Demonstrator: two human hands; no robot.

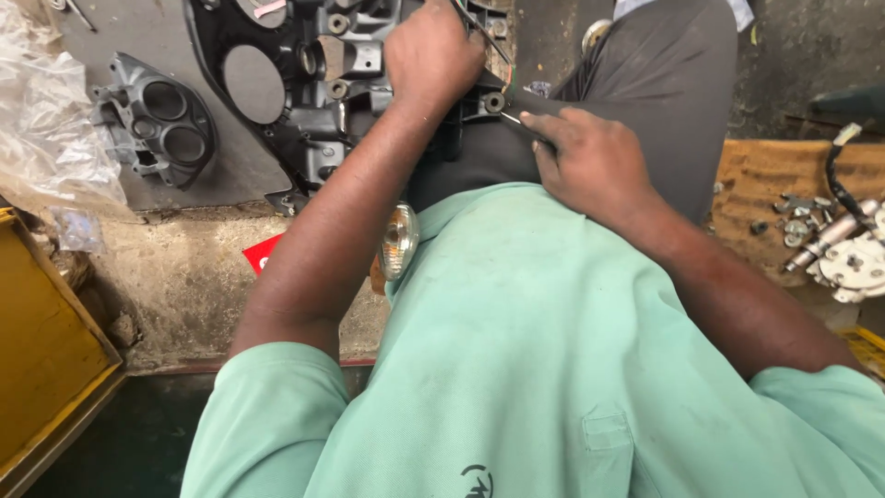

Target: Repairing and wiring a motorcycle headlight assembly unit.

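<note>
A black plastic instrument housing (304, 83) with round openings and screw bosses lies on the floor ahead of me. My left hand (431, 51) is closed over its right edge, fingers curled around thin wires. My right hand (590, 161) rests on my grey-trousered thigh and pinches a thin dark tool (516, 120) whose tip points at a round boss of the housing. A small clear-lens indicator lamp (399, 242) sits below the housing, against my green shirt.
A second black bracket with two round holes (157, 120) lies at the left, beside crumpled clear plastic (46, 120). A yellow bin (46, 350) stands at bottom left. Bolts and silver parts (830, 244) lie on cardboard at the right. A red scrap (263, 254) is on the concrete.
</note>
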